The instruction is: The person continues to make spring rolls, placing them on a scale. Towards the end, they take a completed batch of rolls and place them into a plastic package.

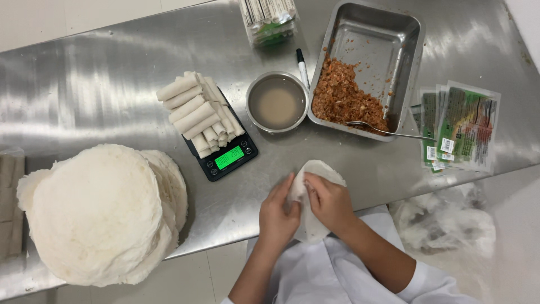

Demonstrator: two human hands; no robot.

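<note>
left hand (277, 213): we pinch the wrapper (313, 194), fingers closed on it
right hand (331, 201): same grip
wrapper: near the scale (224, 151), table (101, 84) edge

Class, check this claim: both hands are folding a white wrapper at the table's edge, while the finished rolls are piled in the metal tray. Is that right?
Not quite. The head view shows the rolls piled on the black scale, not in the metal tray, which holds reddish filling. The left hand and right hand do fold a white wrapper.
</note>
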